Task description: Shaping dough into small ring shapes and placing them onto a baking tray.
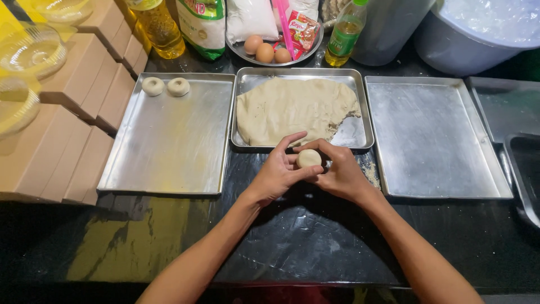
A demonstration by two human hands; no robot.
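Observation:
Both my hands meet just in front of the middle tray (354, 135). My left hand (275, 174) and my right hand (340, 174) cup a small pale dough ball (309, 158) between their fingers. The middle tray holds a large flat slab of beige dough (292, 107) with a piece torn from its right edge. Two shaped dough rounds (153, 85) (178, 86) lie in the far left corner of the left tray (169, 146).
A bare metal tray (430, 141) lies to the right, and dark pans (517, 157) beyond it. Cardboard boxes (73, 112) and glass bowls (31, 50) line the left. Oil bottles (160, 25), flour bags, a plate of eggs (264, 50) and a grey tub (478, 34) stand at the back.

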